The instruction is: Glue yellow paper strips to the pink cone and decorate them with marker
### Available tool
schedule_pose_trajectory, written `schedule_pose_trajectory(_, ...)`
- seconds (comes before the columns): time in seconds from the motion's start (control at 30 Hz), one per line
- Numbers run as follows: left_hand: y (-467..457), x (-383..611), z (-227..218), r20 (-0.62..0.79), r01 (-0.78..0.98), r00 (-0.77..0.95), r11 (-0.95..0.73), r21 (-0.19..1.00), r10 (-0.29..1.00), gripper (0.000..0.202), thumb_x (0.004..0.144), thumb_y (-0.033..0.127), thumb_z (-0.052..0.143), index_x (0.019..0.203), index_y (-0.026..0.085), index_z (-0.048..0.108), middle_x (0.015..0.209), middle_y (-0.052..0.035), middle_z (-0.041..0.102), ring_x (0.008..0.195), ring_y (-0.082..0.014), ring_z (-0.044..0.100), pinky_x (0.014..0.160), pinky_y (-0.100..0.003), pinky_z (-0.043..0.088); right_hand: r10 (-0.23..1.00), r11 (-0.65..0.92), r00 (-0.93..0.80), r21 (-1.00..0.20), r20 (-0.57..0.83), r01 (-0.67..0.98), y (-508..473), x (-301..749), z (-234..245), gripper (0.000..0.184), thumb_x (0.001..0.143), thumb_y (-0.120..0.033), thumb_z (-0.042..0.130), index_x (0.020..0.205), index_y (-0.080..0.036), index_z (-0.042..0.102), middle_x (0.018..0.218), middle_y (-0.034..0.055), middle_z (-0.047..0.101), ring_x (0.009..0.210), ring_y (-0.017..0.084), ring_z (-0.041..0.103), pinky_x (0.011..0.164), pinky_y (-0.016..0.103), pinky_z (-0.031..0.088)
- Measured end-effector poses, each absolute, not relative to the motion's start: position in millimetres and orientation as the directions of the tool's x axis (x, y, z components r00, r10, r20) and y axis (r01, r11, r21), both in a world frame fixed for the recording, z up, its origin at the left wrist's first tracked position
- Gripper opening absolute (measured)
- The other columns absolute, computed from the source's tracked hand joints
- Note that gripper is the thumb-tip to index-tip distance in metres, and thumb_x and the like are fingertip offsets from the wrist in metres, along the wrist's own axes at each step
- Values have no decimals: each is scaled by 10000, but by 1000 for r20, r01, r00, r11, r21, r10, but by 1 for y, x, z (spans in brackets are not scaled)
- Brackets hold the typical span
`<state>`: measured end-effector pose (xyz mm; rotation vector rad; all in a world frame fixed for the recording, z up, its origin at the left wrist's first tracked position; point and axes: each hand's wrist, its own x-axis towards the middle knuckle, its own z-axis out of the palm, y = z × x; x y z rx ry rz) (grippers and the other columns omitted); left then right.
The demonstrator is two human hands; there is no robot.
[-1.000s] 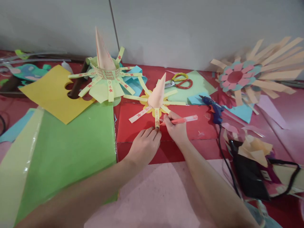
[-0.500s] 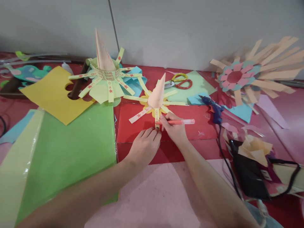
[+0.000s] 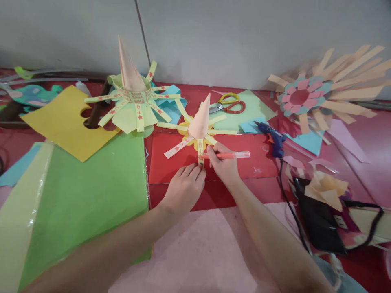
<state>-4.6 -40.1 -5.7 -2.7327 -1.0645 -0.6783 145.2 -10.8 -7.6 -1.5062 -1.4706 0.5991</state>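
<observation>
A pale pink paper cone stands on a yellow paper flower base with pale yellow strips fanning out. One paper strip points toward me, bearing red letters and a red mark. My left hand holds this strip at its near end, fingertips on the paper. In my right hand is a red marker pen, held sideways with its tip at the strip. A second strip, at the lower left of the cone, carries red stars.
To the left stand a larger cone figure, a yellow sheet and a green sheet. Behind lie scissors. On the right are a blue glue gun with its cord, a fringed paper flower and a black bag.
The view has shifted slightly. The marker pen's tip stays over the strip, with a small movement of my right hand, and my left hand keeps its place at the strip's end.
</observation>
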Motion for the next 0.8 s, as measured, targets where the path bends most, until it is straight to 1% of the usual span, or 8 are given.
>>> schedule_pose_trajectory(0.17, -40, -4, -5, 466, 670, 645, -741, 35, 606, 201, 866, 73, 438, 960, 90, 615, 909, -99, 686, 838, -201, 643, 693, -313, 518, 941, 152, 192, -854, 279, 497, -11, 144, -5, 359, 850, -301, 476, 543, -215, 311, 459, -65, 354, 457, 77, 359, 481, 225, 320)
schedule_pose_trajectory(0.33, -40, -3, -5, 476, 667, 642, -744, 40, 602, 189, 863, 83, 454, 966, 60, 610, 891, -102, 685, 829, -207, 644, 691, -320, 521, 934, 163, 211, -868, 289, 469, -11, 143, -3, 347, 839, -264, 472, 543, -217, 297, 460, -72, 339, 445, 74, 346, 478, 227, 316)
schedule_pose_trajectory(0.5, -40, -4, -7, 456, 673, 644, -739, 44, 614, 202, 877, 85, 430, 978, 89, 605, 905, -97, 684, 839, -202, 639, 696, -322, 515, 930, 161, 222, -867, 294, 472, -11, 143, -2, 337, 831, -238, 458, 542, -221, 288, 456, -75, 317, 433, 73, 328, 474, 230, 310)
schedule_pose_trajectory(0.67, -40, -3, -7, 464, 673, 644, -739, 36, 608, 192, 872, 87, 445, 978, 75, 604, 912, -100, 683, 850, -205, 638, 704, -319, 510, 930, 157, 219, -859, 295, 487, -12, 143, -3, 336, 836, -234, 461, 548, -219, 290, 455, -77, 321, 438, 73, 340, 482, 228, 314)
schedule_pose_trajectory(0.8, -40, -4, -6, 461, 675, 647, -737, 25, 607, 207, 873, 73, 424, 963, 97, 609, 907, -91, 684, 845, -196, 637, 691, -309, 509, 936, 152, 214, -870, 279, 470, -12, 143, -3, 349, 839, -259, 481, 545, -215, 297, 453, -78, 327, 447, 71, 342, 482, 223, 310)
